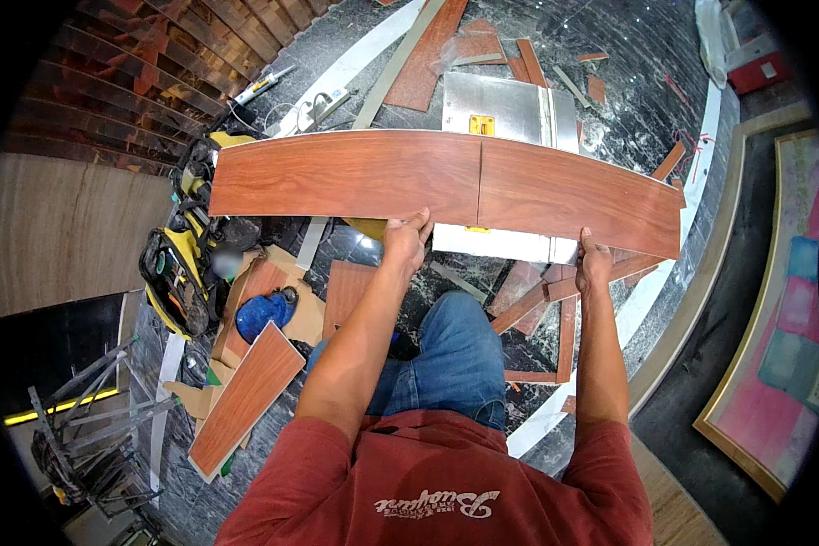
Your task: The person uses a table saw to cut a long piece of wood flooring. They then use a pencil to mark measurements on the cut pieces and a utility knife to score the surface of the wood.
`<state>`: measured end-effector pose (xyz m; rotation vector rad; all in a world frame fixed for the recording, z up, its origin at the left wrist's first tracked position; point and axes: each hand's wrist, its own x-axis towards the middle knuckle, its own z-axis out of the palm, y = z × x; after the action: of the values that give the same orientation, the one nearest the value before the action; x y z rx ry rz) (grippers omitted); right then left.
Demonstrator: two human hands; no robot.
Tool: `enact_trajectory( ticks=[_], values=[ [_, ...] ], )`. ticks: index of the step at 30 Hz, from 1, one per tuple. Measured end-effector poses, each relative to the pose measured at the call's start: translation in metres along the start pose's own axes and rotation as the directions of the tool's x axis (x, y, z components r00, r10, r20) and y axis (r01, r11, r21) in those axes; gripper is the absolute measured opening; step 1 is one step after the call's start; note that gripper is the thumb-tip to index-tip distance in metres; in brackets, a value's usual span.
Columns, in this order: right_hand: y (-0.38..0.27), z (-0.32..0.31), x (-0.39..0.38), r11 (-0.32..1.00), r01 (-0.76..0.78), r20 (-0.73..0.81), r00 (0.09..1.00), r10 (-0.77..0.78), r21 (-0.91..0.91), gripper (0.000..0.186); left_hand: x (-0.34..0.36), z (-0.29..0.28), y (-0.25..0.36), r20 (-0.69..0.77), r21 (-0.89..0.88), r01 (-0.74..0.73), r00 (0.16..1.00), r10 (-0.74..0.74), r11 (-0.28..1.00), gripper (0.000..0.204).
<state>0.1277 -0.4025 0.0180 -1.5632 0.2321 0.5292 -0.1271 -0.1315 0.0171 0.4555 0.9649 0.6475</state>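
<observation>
A long reddish-brown wood-look floor plank (337, 177) lies across the silver table top of a table saw (505, 91). A dark line crosses the board's full width; whether it is cut right through I cannot tell. My left hand (408, 241) holds the near edge just left of that line, thumb on top and fingers partly hidden beneath. Farther right, my right hand (594, 262) pinches the near edge of the right-hand section (573, 191). The saw's yellow insert (482, 125) shows beyond the board, and the blade is not visible.
Plank offcuts (519, 300) litter the dark floor around the saw. At left are a yellow-black tool bag (177, 282), a blue object (264, 314) on cardboard and a loose plank (250, 400). A power strip (323, 107) lies far left; a framed picture (769, 355) stands right.
</observation>
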Motion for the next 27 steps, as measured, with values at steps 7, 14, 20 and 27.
enact_trajectory(
  ticks=[7,14,20,27],
  values=[
    [0.006,-0.004,0.004,1.000,-0.016,0.004,1.000,0.016,-0.009,0.021,0.001,-0.005,-0.002,0.013,0.005,0.013,1.000,-0.013,1.000,0.035],
    [0.009,-0.010,0.006,0.999,-0.038,-0.010,0.999,0.038,-0.021,0.020,-0.003,-0.004,-0.002,0.017,0.019,0.018,1.000,-0.018,1.000,0.035],
    [0.010,-0.004,0.001,0.999,0.021,-0.003,1.000,-0.022,-0.048,0.031,-0.007,-0.005,-0.001,0.009,0.005,-0.005,1.000,0.005,1.000,0.031],
    [0.010,-0.011,0.001,0.999,-0.020,-0.005,1.000,0.020,-0.041,0.023,-0.009,-0.006,-0.001,0.009,0.016,0.002,1.000,-0.002,1.000,0.032]
  ],
)
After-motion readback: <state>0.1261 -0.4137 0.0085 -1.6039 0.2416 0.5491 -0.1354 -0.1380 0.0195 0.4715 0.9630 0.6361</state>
